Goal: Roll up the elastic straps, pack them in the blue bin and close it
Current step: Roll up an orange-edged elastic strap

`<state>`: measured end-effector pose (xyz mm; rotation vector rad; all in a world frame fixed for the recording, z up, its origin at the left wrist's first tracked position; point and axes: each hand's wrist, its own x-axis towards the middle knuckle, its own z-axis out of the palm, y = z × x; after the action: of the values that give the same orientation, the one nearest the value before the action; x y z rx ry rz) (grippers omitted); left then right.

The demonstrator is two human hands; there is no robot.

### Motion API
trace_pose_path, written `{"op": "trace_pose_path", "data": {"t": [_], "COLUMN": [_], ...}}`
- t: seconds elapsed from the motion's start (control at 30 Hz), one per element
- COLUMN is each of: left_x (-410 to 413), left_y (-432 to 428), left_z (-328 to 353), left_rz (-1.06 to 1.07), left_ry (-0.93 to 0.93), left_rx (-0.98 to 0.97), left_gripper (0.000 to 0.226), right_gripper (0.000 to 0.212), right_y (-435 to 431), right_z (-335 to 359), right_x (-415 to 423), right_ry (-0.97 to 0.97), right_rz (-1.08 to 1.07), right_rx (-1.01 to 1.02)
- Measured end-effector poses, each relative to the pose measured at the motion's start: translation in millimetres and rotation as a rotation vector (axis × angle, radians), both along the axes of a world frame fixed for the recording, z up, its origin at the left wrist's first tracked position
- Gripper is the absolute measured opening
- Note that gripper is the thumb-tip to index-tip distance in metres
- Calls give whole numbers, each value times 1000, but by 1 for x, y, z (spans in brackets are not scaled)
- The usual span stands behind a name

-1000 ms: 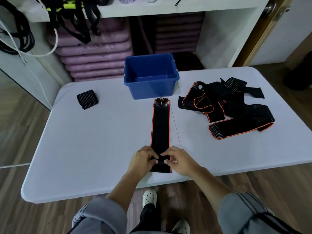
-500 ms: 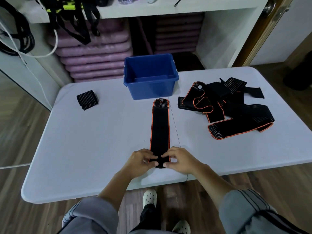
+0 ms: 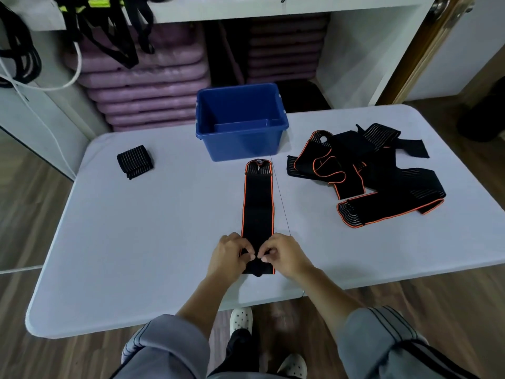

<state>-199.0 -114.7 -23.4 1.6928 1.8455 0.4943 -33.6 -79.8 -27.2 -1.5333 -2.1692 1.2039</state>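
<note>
Both hands, left (image 3: 231, 255) and right (image 3: 284, 255), pinch with curled fingers the near end of a flat, orange-edged black strap (image 3: 258, 203) on the smooth table (image 3: 136, 228).

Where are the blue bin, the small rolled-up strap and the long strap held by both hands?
blue bin (image 3: 243, 146), head view, middle of its front wall.
rolled-up strap (image 3: 135, 161), head view, middle of its top.
long strap (image 3: 258, 203), head view, flat middle stretch.

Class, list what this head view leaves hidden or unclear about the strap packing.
- Head view: near end of strap, covered by left hand and right hand; roll progress unclear.
- Near floor of blue bin, hidden by its front wall.
- Strap pile: overlapping, count unclear.
- Hanging gear, cut by top edge.
</note>
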Motion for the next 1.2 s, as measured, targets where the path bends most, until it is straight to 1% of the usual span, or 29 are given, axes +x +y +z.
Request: {"op": "trace_pose_path", "data": {"t": [0.1, 0.13, 0.17, 0.23, 0.3, 0.37, 0.47, 0.6, 0.67, 0.77, 0.87, 0.93, 0.97, 1.03, 1.07, 1.2], "left_x": [-4, -6, -9, -17, -24, -27, -27, -27, -27, -25, -22, -19, -17, -13, -11, 0], "left_y": [-2, -4, -7, -13, -16, -15, -12, -8, -4, 1, 10, 20, 26, 35, 39, 48], "left_z": [-3, -4, -5, -8, -12, -13, -16, -16, -15, -9, 1, 8, 10, 10, 9, 4], "left_rz": [-118, -162, -205, -292, -393, -478, -535, -561, -539, -472, -350, -232, -179, -100, -61, 76], "left_ry": [66, 73, 83, 118, 195, 279, 330, 375, 334, 223, 86, -31, -74, -113, -117, -119], "left_rx": [108, 140, 157, 165, 163, 177, 267, 302, 263, 157, -20, -121, -134, -125, -128, -193], "left_gripper": [14, 16, 20, 36, 46, 47, 48, 50, 48, 50, 44, 41, 38, 27, 22, 19], "right_gripper": [14, 17, 24, 43, 51, 49, 43, 48, 49, 46, 43, 33, 27, 18, 18, 23], "right_y": [-2, -3, -3, -4, -3, -3, -5, -6, -4, 0, 7, 14, 17, 24, 28, 37], "right_z": [1, 4, 5, 5, 2, -2, -4, -5, -4, 0, 3, 2, 0, 0, 0, -7], "right_x": [6, 9, 13, 20, 23, 24, 23, 22, 21, 19, 16, 15, 14, 11, 9, 2], "right_ry": [-14, -24, -35, -53, -81, -88, -64, -102, -99, -85, -49, 24, 39, 36, 35, -7], "right_rz": [97, 131, 161, 216, 261, 271, 255, 275, 273, 222, 165, 86, 43, -38, -74, -109], "right_rx": [76, 98, 105, 109, 128, 165, 242, 251, 235, 161, 88, 44, 31, 18, 16, 25]}}
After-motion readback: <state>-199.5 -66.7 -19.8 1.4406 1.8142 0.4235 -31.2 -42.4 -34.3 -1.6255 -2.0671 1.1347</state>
